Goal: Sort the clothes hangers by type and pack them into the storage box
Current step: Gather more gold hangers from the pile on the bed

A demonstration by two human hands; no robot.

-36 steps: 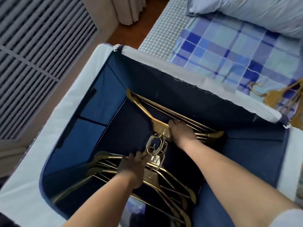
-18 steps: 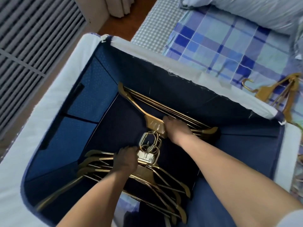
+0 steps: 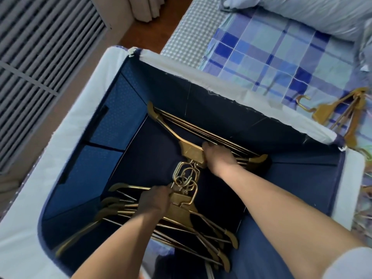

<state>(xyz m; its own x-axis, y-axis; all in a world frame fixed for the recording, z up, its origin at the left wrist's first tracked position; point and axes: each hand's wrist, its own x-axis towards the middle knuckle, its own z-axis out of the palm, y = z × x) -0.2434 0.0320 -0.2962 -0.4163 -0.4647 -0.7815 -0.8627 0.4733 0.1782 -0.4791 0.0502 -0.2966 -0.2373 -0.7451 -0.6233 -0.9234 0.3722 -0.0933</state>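
The right hand [image 3: 218, 158] has its fingers curled over the neck of the far bundle of gold hangers [image 3: 201, 133], which lies against the far wall inside the storage box [image 3: 112, 125]. The left hand [image 3: 154, 202] grips the near bundle of gold hangers [image 3: 197, 226] at its neck on the box floor. The two bundles' hooks [image 3: 185, 176] meet and overlap between the hands. More gold hangers [image 3: 340, 111] lie on the plaid bed [image 3: 271, 57] beyond the box.

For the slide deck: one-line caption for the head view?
Both hands, left and right, set gold hangers into the navy storage box; more wait on the bed.
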